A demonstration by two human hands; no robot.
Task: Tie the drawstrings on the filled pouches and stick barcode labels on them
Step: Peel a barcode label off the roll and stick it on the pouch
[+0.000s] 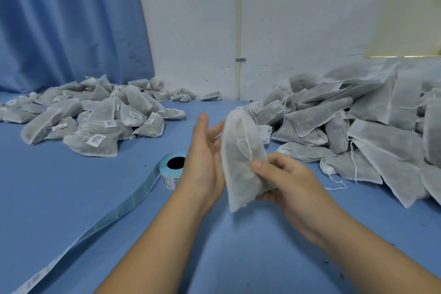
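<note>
Right hand [281, 181] grips a seemingly soft, light pouch [238, 131] low down; left hand [202, 162], fingers straight, beside it. Best pinched near its drawstring [248, 148].

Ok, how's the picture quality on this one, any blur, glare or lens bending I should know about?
Head view: light is soft and even, shadows faint. Head view, upper right: the yellowish panel is washed out by glare. Head view, centre: the left hand and the pouch that the right hand grips look slightly smeared. Head view, edges: the wide lens stretches the forearms.
</note>
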